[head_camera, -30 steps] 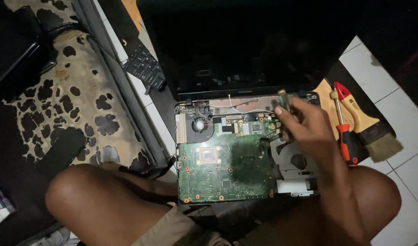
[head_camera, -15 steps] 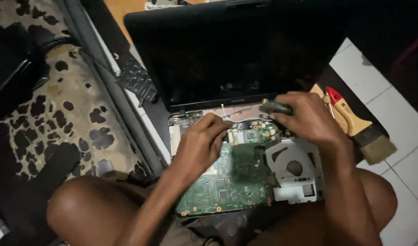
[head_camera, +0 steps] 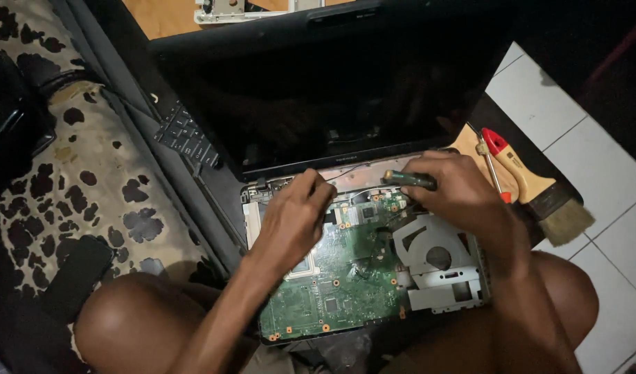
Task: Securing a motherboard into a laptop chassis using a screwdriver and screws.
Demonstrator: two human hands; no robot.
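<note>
Left hand [head_camera: 293, 218] pressed fingers-together on green motherboard [head_camera: 345, 277] (laptop opened up); at three o'clock, right hand [head_camera: 463, 197] gripping dark-handled tool [head_camera: 409, 179]; wooden-handled brush [head_camera: 539, 197] farther right.

Your opened laptop [head_camera: 345, 277] rests on your bare knees [head_camera: 124, 325], above a floor of white tiles [head_camera: 595, 173] to the right of your right hand [head_camera: 456, 197]. Just beyond that hand, a dark mat [head_camera: 494, 118] lies on the tiles and carries a paintbrush [head_camera: 539, 201] with a wooden handle and a red-handled screwdriver [head_camera: 494, 149], side by side. Left of your left hand [head_camera: 290, 221], a spotted cloth [head_camera: 89, 187] covers the ground, with a detached black keyboard [head_camera: 183, 135] lying near its edge.
</note>
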